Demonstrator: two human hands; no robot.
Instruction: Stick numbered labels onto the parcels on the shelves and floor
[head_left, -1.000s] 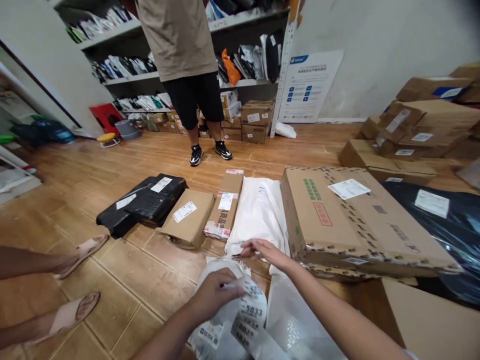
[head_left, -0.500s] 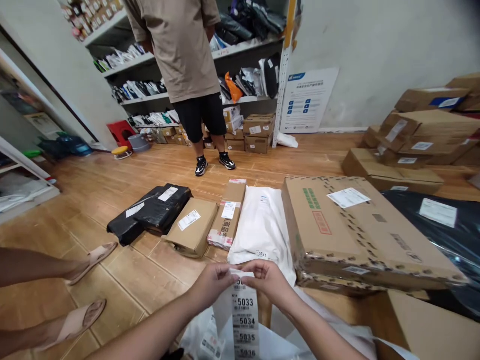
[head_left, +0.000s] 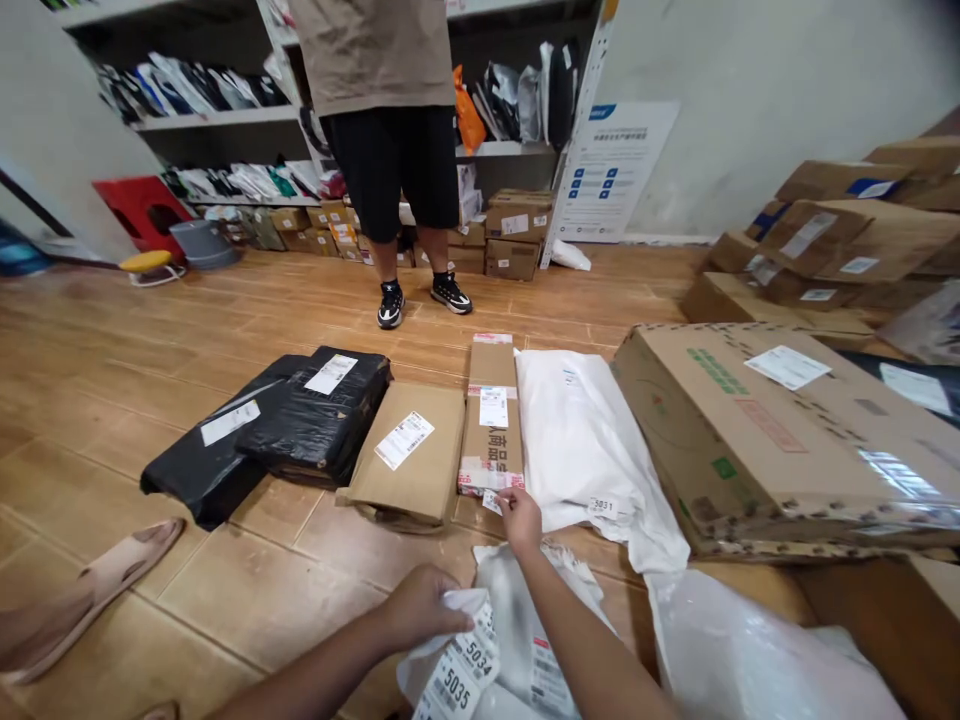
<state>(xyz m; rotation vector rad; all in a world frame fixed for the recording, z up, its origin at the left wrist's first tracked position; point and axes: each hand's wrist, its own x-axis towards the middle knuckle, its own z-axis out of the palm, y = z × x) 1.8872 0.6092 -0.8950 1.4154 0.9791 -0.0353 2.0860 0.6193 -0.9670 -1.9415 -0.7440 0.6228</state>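
My left hand (head_left: 420, 606) grips a strip of numbered stickers (head_left: 457, 672), with 5034 and 5035 showing, low in the head view. My right hand (head_left: 519, 516) reaches forward and pinches a small white sticker (head_left: 491, 501) against the near end of a narrow taped cardboard box (head_left: 491, 415). To the right of that box lies a white poly bag parcel (head_left: 581, 445) with a 5031 sticker (head_left: 601, 506) near its front edge. A flat brown box (head_left: 409, 462) lies to the left of the narrow box.
Two black wrapped parcels (head_left: 289, 420) lie further left. A large cardboard box (head_left: 787, 430) sits at the right, with more boxes (head_left: 847, 235) stacked behind. A person in black shorts (head_left: 397, 160) stands before shelves. A sandalled foot (head_left: 82, 590) rests at left. White bags (head_left: 750, 650) lie near me.
The hands, together on the sticker strip half a second ago, have parted. My right hand moved forward with one sticker to the narrow box. My left hand dropped lower with the strip.
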